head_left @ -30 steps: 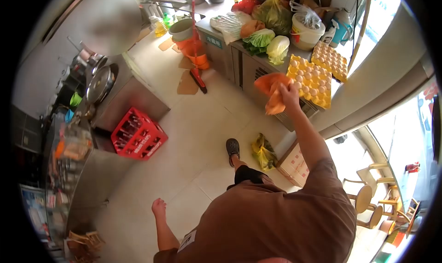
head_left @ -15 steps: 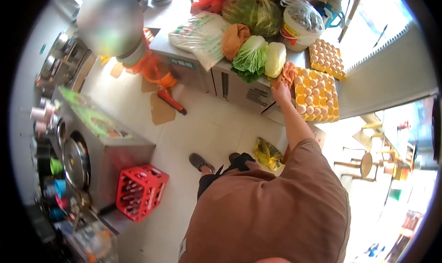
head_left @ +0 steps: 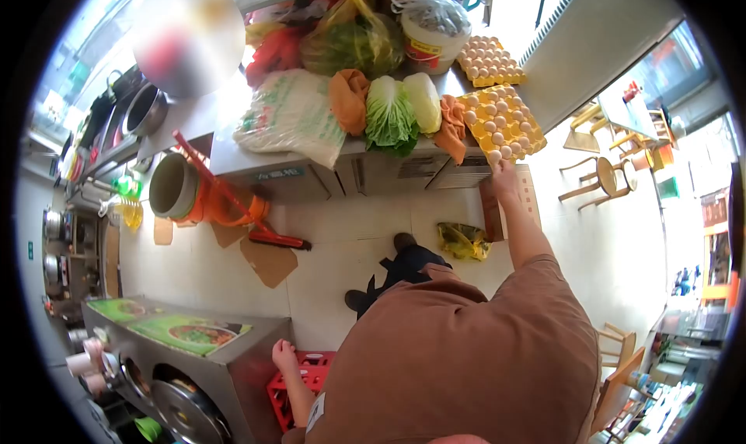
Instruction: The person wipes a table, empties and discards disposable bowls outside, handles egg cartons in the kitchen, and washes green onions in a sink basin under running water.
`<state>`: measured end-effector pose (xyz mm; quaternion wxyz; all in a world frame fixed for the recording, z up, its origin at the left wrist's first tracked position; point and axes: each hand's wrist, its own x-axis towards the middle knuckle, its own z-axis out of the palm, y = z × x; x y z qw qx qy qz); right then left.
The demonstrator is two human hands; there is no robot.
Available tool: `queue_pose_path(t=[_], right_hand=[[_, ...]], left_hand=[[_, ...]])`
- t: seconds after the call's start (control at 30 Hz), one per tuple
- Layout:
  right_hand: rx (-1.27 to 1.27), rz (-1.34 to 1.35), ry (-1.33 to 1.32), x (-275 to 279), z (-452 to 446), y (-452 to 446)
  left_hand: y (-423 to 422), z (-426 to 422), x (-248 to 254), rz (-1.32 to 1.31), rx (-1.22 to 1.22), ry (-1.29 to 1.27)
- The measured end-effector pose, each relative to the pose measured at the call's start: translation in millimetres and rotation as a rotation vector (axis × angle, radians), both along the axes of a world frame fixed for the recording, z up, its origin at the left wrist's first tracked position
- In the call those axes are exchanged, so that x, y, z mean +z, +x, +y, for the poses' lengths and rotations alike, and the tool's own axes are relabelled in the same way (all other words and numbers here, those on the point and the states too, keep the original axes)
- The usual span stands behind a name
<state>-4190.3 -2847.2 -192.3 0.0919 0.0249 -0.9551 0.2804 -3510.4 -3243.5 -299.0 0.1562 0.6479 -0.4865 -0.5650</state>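
Observation:
My right hand (head_left: 505, 180) reaches to the near edge of a yellow egg tray (head_left: 516, 150), its fingers closed at the tray's corner beside an egg (head_left: 495, 156). The fingertips are partly hidden. The tray, partly filled with brown eggs, overhangs the counter front. To its left an orange cloth (head_left: 451, 129) drapes over the edge, beside a pale napa cabbage (head_left: 422, 104) and a leafy green one (head_left: 390, 114). My left hand (head_left: 284, 356) is low on the left with fingers curled and nothing visible in them, above a red crate (head_left: 315, 376).
A second egg tray (head_left: 489, 59) lies behind, near a white bucket (head_left: 434, 44). A plastic bag (head_left: 291, 114) covers the counter's left part. A red broom (head_left: 280, 240) and a cardboard piece (head_left: 268, 261) are on the floor. A steel counter (head_left: 260, 343) stands at left.
My right hand has left the orange cloth and moved to the egg tray's near edge. My left hand has come into view. The camera view has turned, and the cloth hangs more spread out.

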Motion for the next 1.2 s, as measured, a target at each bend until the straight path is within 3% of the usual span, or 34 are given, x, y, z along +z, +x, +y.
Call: queue_pose_path(t=[0.07,0.13,0.17,0.27,0.37,0.5,0.6,0.67,0.7,0.77,0.8,0.83,0.9,1.07,1.2], right_hand=[[-0.032,0.018,0.025,11.4,21.7,-13.7],[-0.059,0.064,0.128,19.2,45.6,-41.1],[-0.051,0.052,0.097,49.8,44.4,-45.5],[-0.065,0.124,0.120,58.1,76.2,-111.5],[-0.051,-0.050,0.195,54.5,102.6,-183.2],[0.097,-0.062,0.298,22.3,128.8,-262.2],[0.099,-0.353,0.062,29.3,117.5,-288.9],[0.105,-0.491,0.042,27.0,119.7,-298.9],[0.102,-0.620,0.024,27.3,120.7,-303.4],[0.087,-0.601,-0.006,5.6,131.0,-306.9],[0.103,-0.629,-0.152,7.1,130.7,-303.2],[0.116,-0.653,-0.297,5.4,131.3,-300.4],[0.089,-0.634,-0.263,4.7,135.6,-300.0],[0.056,-0.555,-0.427,5.3,166.4,-281.4],[-0.051,-0.652,-0.382,17.8,179.5,-274.5]], left_hand=[[-62.9,-8.1,12.0,0.100,-0.024,-0.074],[-138.5,-5.0,29.6,0.062,-0.203,0.027],[-185.9,5.2,55.7,0.118,-0.293,0.059],[-331.0,50.5,125.4,0.218,-0.568,0.114],[-460.9,101.0,168.0,0.396,-0.885,0.186],[-613.6,177.2,168.8,0.451,-1.014,0.446],[-703.2,228.5,157.1,0.339,-0.940,0.565],[-737.8,254.0,148.9,0.194,-0.667,0.748],[-748.4,261.6,141.3,0.187,-0.657,0.743],[-758.2,272.3,121.9,0.363,-0.597,0.817],[-763.5,275.4,120.3,0.380,-0.544,0.840],[-765.7,276.3,117.3,0.372,-0.546,0.836],[-773.6,278.5,125.5,0.229,-0.523,0.795],[-781.1,289.1,148.6,0.217,-0.594,0.879],[-795.6,292.4,147.0,0.219,-0.699,0.899]])
